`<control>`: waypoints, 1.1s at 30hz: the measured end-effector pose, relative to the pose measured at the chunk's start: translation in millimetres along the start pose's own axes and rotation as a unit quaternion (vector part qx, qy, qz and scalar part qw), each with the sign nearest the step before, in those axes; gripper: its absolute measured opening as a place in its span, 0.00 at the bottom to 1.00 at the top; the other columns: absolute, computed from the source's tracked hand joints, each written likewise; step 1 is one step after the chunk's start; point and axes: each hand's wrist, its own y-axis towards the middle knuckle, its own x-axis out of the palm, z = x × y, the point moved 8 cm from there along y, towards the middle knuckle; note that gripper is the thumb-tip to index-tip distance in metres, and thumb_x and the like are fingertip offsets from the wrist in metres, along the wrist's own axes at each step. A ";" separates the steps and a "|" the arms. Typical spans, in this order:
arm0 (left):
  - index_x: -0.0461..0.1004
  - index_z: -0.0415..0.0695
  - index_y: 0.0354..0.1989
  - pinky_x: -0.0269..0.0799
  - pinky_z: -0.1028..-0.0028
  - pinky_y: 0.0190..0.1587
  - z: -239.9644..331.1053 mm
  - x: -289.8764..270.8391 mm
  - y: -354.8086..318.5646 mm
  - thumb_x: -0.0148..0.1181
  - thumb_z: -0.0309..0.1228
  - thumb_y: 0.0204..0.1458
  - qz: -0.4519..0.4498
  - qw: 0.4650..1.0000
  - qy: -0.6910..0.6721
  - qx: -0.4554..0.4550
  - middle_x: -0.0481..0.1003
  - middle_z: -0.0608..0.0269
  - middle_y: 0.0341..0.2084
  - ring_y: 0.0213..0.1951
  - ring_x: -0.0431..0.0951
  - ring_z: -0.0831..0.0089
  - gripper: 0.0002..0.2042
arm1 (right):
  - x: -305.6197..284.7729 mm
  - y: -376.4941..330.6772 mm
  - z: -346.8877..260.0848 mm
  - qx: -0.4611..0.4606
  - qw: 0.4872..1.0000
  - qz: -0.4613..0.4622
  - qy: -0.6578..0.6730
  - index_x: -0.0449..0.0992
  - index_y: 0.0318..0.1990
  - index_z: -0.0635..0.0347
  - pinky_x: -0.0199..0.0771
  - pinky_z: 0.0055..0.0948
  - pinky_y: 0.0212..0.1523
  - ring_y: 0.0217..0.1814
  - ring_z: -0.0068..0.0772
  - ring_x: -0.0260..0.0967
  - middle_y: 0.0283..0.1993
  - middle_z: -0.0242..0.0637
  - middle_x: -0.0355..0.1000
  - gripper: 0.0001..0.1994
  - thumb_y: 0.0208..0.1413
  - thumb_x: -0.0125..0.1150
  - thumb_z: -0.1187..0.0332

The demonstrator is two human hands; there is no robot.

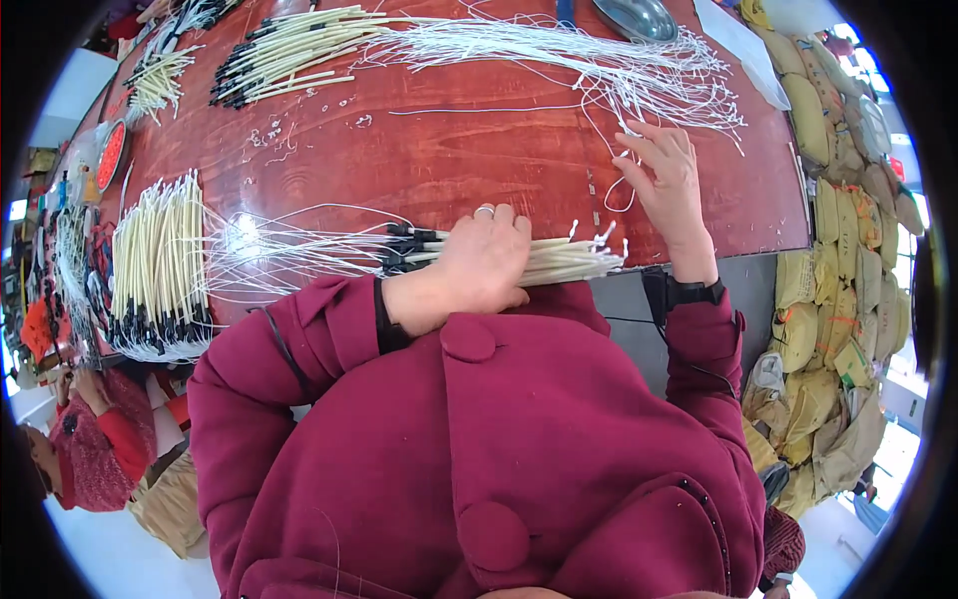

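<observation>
At the near edge of the desk I press my left hand flat on the bundle of cream tubes, pinning it, while my right hand, fingers loosely spread, picks at thin white wires.

The left hand hides the bundle's middle (palm unseen).

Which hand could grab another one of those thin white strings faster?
Probably the right hand. Its fingers already rest among the loose white strings on the red table. The left hand is busy, pressed over the bundle of cream tubes.
</observation>
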 end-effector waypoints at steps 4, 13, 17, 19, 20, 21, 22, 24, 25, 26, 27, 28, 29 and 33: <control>0.76 0.36 0.38 0.79 0.55 0.45 2.7 14.5 6.3 0.74 0.37 0.35 0.008 0.999 -0.014 0.039 0.80 0.46 0.37 0.43 0.81 0.48 0.23 | -1.1 8.2 -6.8 -0.014 1.000 0.012 -0.016 0.83 0.49 0.61 0.67 0.43 0.61 0.59 0.47 0.69 0.56 0.41 0.78 0.14 0.57 0.67 0.67; 0.83 0.41 0.24 0.80 0.51 0.35 16.8 19.9 9.4 0.64 0.36 0.37 0.077 0.991 -0.082 0.072 0.82 0.47 0.27 0.35 0.84 0.46 0.11 | 3.0 3.7 -13.7 -0.050 0.999 0.010 -0.003 0.81 0.52 0.64 0.64 0.45 0.64 0.60 0.50 0.69 0.56 0.46 0.76 0.13 0.64 0.59 0.69; 0.84 0.42 0.26 0.80 0.52 0.35 18.3 25.3 10.9 0.63 0.36 0.39 0.107 0.988 -0.079 0.074 0.83 0.49 0.28 0.35 0.84 0.48 0.11 | -0.5 4.1 -16.5 -0.046 0.999 0.027 -0.002 0.81 0.52 0.65 0.64 0.45 0.64 0.59 0.50 0.69 0.56 0.46 0.76 0.13 0.66 0.57 0.69; 0.84 0.43 0.26 0.80 0.52 0.35 21.3 31.0 15.8 0.63 0.36 0.40 0.109 0.989 -0.072 0.067 0.83 0.49 0.28 0.35 0.85 0.49 0.11 | 1.2 2.6 -12.4 -0.046 0.998 0.036 0.003 0.81 0.52 0.65 0.64 0.46 0.63 0.59 0.50 0.70 0.55 0.46 0.77 0.13 0.66 0.56 0.69; 0.85 0.43 0.27 0.80 0.53 0.35 22.9 32.8 18.2 0.62 0.36 0.41 0.107 0.990 -0.069 0.063 0.83 0.50 0.29 0.36 0.85 0.49 0.11 | 1.5 1.3 -13.0 -0.060 0.997 0.041 0.009 0.81 0.52 0.65 0.64 0.46 0.63 0.59 0.50 0.70 0.55 0.46 0.77 0.13 0.66 0.56 0.69; 0.85 0.43 0.27 0.81 0.53 0.35 24.7 34.5 20.9 0.62 0.36 0.42 0.104 0.991 -0.065 0.059 0.84 0.50 0.29 0.36 0.85 0.50 0.11 | 2.4 -1.5 -12.3 -0.063 0.997 0.043 0.003 0.81 0.52 0.65 0.65 0.46 0.63 0.58 0.50 0.70 0.54 0.46 0.77 0.13 0.67 0.55 0.69; 0.85 0.43 0.27 0.81 0.53 0.35 21.7 32.9 22.0 0.62 0.36 0.42 0.114 0.991 -0.054 0.043 0.84 0.50 0.29 0.36 0.85 0.50 0.11 | 7.4 -1.7 -13.9 -0.067 0.997 0.049 0.001 0.81 0.52 0.65 0.65 0.47 0.63 0.58 0.50 0.70 0.54 0.45 0.78 0.13 0.68 0.54 0.69; 0.86 0.44 0.29 0.81 0.55 0.36 30.3 34.1 25.7 0.61 0.35 0.44 0.095 0.991 -0.044 0.083 0.84 0.51 0.31 0.37 0.86 0.52 0.11 | 2.5 -9.5 -12.9 -0.063 0.996 0.057 0.006 0.81 0.51 0.65 0.65 0.47 0.63 0.57 0.50 0.70 0.53 0.46 0.78 0.13 0.68 0.54 0.68; 0.86 0.44 0.29 0.81 0.55 0.36 27.2 32.0 26.3 0.61 0.35 0.44 0.104 0.991 -0.037 0.073 0.84 0.51 0.31 0.37 0.86 0.52 0.11 | 1.9 -9.8 -10.6 -0.044 0.997 0.056 0.005 0.81 0.51 0.66 0.65 0.47 0.62 0.56 0.50 0.70 0.52 0.46 0.78 0.13 0.69 0.53 0.68; 0.86 0.43 0.30 0.81 0.55 0.36 27.4 34.1 28.8 0.60 0.35 0.45 0.101 0.992 -0.039 0.065 0.84 0.51 0.31 0.37 0.86 0.52 0.11 | 0.9 -9.5 -13.5 -0.055 0.997 0.061 0.009 0.81 0.51 0.66 0.65 0.47 0.62 0.56 0.50 0.70 0.52 0.46 0.78 0.13 0.69 0.53 0.68; 0.86 0.43 0.30 0.81 0.55 0.36 27.6 35.7 29.3 0.60 0.35 0.45 0.095 0.993 -0.043 0.059 0.84 0.51 0.32 0.38 0.86 0.52 0.11 | 1.0 -10.8 -14.3 -0.050 0.997 0.062 0.022 0.81 0.51 0.66 0.66 0.47 0.61 0.56 0.50 0.70 0.52 0.46 0.78 0.14 0.69 0.53 0.67; 0.86 0.43 0.30 0.81 0.56 0.36 26.0 35.3 29.0 0.60 0.35 0.46 0.089 0.993 -0.048 0.054 0.84 0.51 0.32 0.38 0.86 0.53 0.12 | 1.3 -11.3 -15.3 -0.043 0.996 0.063 0.035 0.81 0.51 0.66 0.67 0.47 0.60 0.56 0.50 0.69 0.53 0.46 0.78 0.14 0.69 0.53 0.67; 0.86 0.43 0.30 0.81 0.56 0.36 24.0 33.1 29.0 0.60 0.35 0.46 0.093 0.993 -0.047 0.050 0.84 0.51 0.32 0.38 0.86 0.53 0.12 | 2.1 -10.6 -15.6 -0.036 0.996 0.063 0.047 0.81 0.51 0.66 0.67 0.46 0.59 0.56 0.50 0.69 0.53 0.47 0.78 0.14 0.69 0.52 0.66; 0.85 0.40 0.40 0.81 0.55 0.45 27.1 39.0 29.1 0.58 0.40 0.54 0.013 0.997 -0.040 0.069 0.84 0.48 0.39 0.45 0.85 0.52 0.16 | 3.2 -7.9 -19.9 -0.025 0.995 0.081 0.060 0.81 0.50 0.66 0.66 0.47 0.60 0.55 0.50 0.70 0.51 0.47 0.78 0.14 0.70 0.52 0.66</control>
